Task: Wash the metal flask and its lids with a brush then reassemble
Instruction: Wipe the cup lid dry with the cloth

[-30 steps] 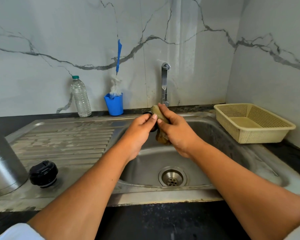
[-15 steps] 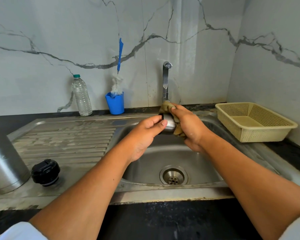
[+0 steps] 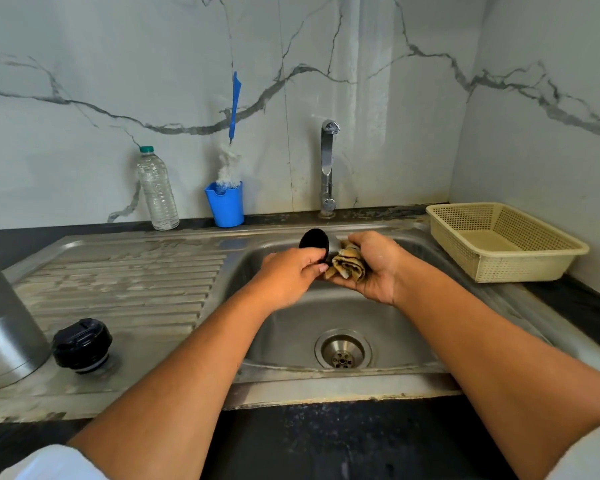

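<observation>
over the sink [image 3: 409, 327] basin, both hands up near the back rim. left hand [image 3: 288, 277] grips the cup lid [image 3: 314, 240], fingers curled round its lower edge; lid is metal outside, dark inside, its open mouth tipped toward the camera and to the left. right hand [image 3: 373, 270] is closed on a bunched tan cloth [image 3: 349, 265], palm turned up, the cloth pressed against the lid's metal side. the two hands almost touch at the fingertips.

metal flask [image 3: 6, 327] stands at the far left on the drainboard [image 3: 118, 282], cut off by the frame edge, slightly tilted in the wide-angle view. black stopper lid [image 3: 82, 344] sits just beside it on the drainboard, apart from the flask.

brush [image 3: 235, 105] stands upright in a blue cup [image 3: 226, 206] against the back wall, white bristles down, blue handle up. clear plastic bottle [image 3: 156, 188] with a green cap, left of the cup. tap [image 3: 328, 164] behind the basin; cannot tell whether water is running. cream basket [image 3: 503, 259] on the right of the sink. dark worktop [image 3: 326, 445] along the front edge.
</observation>
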`<state>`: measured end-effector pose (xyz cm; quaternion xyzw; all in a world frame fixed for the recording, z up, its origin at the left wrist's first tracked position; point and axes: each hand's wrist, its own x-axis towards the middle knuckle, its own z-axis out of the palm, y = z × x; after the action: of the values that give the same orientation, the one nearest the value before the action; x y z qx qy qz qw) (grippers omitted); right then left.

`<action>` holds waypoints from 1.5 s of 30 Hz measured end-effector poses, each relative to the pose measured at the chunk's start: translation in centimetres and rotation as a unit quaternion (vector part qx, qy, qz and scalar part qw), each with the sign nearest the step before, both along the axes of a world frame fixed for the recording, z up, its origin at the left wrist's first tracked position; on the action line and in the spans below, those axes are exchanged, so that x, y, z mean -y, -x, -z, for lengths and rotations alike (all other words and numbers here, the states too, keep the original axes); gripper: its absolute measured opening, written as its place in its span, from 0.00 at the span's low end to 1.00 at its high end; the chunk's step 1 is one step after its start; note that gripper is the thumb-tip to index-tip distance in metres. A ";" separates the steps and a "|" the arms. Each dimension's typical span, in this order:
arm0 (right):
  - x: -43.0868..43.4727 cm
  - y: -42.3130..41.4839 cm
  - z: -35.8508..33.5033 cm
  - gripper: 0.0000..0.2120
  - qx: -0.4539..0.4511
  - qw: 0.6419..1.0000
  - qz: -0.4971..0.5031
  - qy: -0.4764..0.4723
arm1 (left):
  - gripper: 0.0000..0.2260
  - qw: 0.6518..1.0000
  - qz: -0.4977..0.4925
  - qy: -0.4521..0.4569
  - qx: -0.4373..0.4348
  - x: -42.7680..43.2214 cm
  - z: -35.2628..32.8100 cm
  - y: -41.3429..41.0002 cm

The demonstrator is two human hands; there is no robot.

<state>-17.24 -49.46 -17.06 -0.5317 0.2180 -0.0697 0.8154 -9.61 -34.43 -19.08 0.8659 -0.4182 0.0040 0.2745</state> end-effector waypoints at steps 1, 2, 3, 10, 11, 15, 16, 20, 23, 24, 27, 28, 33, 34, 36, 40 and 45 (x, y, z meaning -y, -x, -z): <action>0.1 0.0 0.0 0.17 0.009 1.000 -0.002 0.007 | 0.07 1.000 -0.011 -0.019 0.020 0.0 -0.1 0.2; 0.1 -0.1 0.0 0.17 0.018 1.000 -0.003 0.016 | 0.07 0.999 -0.020 -0.033 0.036 0.0 -0.2 0.3; 0.0 -0.2 0.1 0.16 0.025 0.999 -0.005 0.026 | 0.08 0.997 -0.029 -0.042 0.050 0.0 -0.3 0.6; -0.7 -0.3 0.5 0.15 0.075 0.978 -0.039 0.188 | 0.10 0.993 -0.024 -0.049 0.109 0.4 -0.2 1.0; -0.6 -0.4 0.6 0.15 0.090 0.973 -0.040 0.210 | 0.08 0.994 -0.013 -0.027 0.107 0.4 -0.2 0.9; -0.3 -0.7 0.9 0.20 0.142 0.951 -0.045 0.269 | 0.07 0.992 0.026 0.105 -0.071 0.0 -0.2 0.2; -0.4 -0.7 0.9 0.20 0.157 0.940 -0.051 0.299 | 0.09 0.975 0.035 0.165 -0.147 -0.1 -0.4 0.3; -1.5 -1.1 1.1 0.25 0.203 0.876 -0.053 0.434 | 0.10 0.820 0.023 0.417 -0.390 0.3 -1.2 0.6; -2.4 -1.6 1.3 0.27 0.183 0.840 -0.047 0.509 | 0.12 0.750 0.052 0.475 -0.457 0.3 -1.5 1.0; -2.6 -1.6 1.3 0.28 0.171 0.841 -0.040 0.511 | 0.11 0.743 0.051 0.481 -0.463 0.3 -1.5 1.1; -3.3 -1.5 1.3 0.29 0.160 0.892 -0.024 0.423 | 0.07 0.739 0.021 0.496 -0.455 0.5 -1.4 1.3; -3.4 -1.6 1.4 0.28 0.172 0.914 -0.021 0.366 | 0.07 0.746 0.018 0.493 -0.447 0.6 -1.5 1.4; -3.2 -1.4 1.4 0.17 0.204 0.976 -0.009 0.071 | 0.12 0.765 0.003 0.481 -0.429 1.0 -1.8 2.0; -3.0 -1.2 1.2 0.17 0.205 0.978 -0.004 0.022 | 0.13 0.767 0.002 0.479 -0.427 1.0 -1.8 2.1; -2.5 -0.9 0.9 0.18 0.203 0.978 0.000 -0.041 | 0.13 0.774 0.000 0.476 -0.418 1.1 -1.7 2.0; -1.6 -0.7 0.7 0.18 0.183 0.983 -0.002 -0.007 | 0.14 0.779 -0.020 0.479 -0.404 1.2 -1.5 1.4; -0.8 -0.4 0.3 0.16 0.170 0.977 -0.016 0.124 | 0.12 0.787 -0.021 0.456 -0.415 0.8 -0.9 1.1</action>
<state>-16.85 -48.66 -17.41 -0.6125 0.0573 -0.1727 0.7692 -10.67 -35.21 -18.19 0.5667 -0.1953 -0.1601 0.7843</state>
